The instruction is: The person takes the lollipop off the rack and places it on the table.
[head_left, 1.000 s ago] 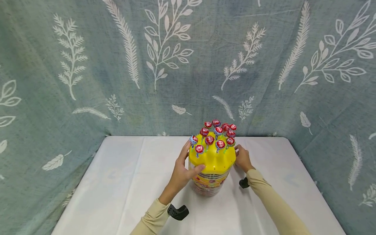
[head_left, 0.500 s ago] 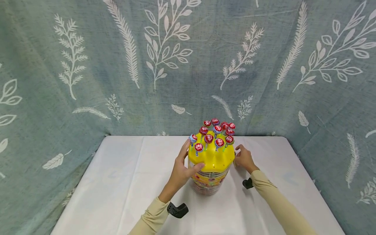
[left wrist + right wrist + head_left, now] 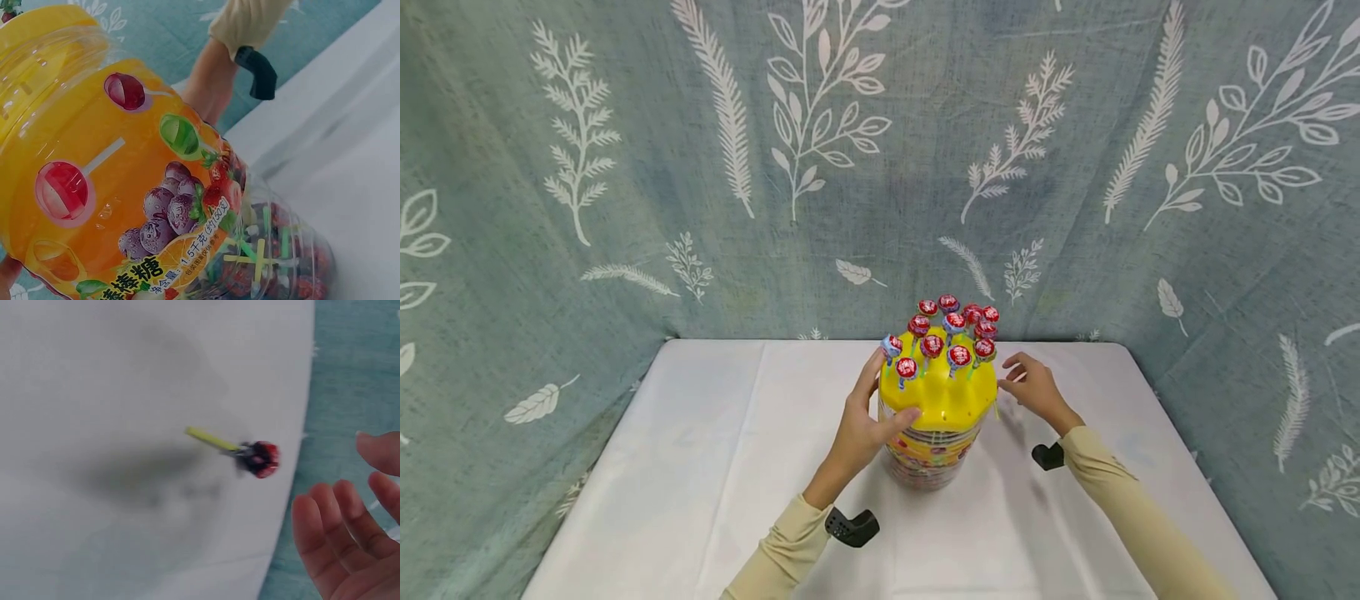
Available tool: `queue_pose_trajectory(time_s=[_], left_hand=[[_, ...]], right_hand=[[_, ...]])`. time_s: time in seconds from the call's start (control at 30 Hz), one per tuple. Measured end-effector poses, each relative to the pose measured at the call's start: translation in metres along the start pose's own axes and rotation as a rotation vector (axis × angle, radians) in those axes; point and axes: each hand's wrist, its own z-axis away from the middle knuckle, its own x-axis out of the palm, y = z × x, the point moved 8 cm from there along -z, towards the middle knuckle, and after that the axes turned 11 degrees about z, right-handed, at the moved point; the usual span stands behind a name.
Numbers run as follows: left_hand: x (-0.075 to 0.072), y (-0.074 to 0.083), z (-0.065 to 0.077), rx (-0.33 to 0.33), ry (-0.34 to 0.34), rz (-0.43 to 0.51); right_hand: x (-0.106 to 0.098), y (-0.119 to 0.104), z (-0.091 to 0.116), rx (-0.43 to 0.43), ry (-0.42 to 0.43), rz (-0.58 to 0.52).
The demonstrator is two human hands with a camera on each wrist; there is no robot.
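Observation:
A clear lollipop jar (image 3: 925,467) with a yellow lid (image 3: 951,408) stands on the white table, several red-wrapped lollipops (image 3: 932,346) sticking up from the lid. My left hand (image 3: 859,425) grips the jar from the left, thumb on the lid's rim. Fruit pictures cover its label (image 3: 162,187), and more lollipops (image 3: 287,262) show through the wall. To the right of the jar, my right hand (image 3: 1036,387) has its fingers apart and holds nothing. One loose lollipop (image 3: 259,459) with a yellow stick appears beside that hand, not touching it; whether it is in mid-air I cannot tell.
White cloth covers the table (image 3: 715,467). A grey-green curtain (image 3: 880,208) with white leaf prints hangs behind and at both sides. Black wrist bands (image 3: 853,527) sit on both forearms.
My right hand has moved right and away from the jar, and its fingers have spread. The left hand keeps its grip on the jar. The view has tilted slightly.

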Motion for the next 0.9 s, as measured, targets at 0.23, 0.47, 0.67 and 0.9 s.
queue_pose_trajectory(time_s=[0.23,0.47,0.67,0.9], left_hand=[[-0.001,0.0,0.0,0.001,-0.006,0.006],[0.0,-0.001,0.0,-0.006,-0.004,0.008],[0.0,0.001,0.001,-0.007,0.004,0.01],[0.0,0.001,0.001,-0.019,0.003,0.021]], right_hand=[[-0.02,-0.017,0.005,-0.04,0.033,-0.01],[-0.039,-0.034,0.01,-0.065,0.06,-0.03],[-0.057,-0.05,0.015,-0.116,0.098,-0.115],[-0.076,-0.071,0.022,-0.177,0.132,-0.177]])
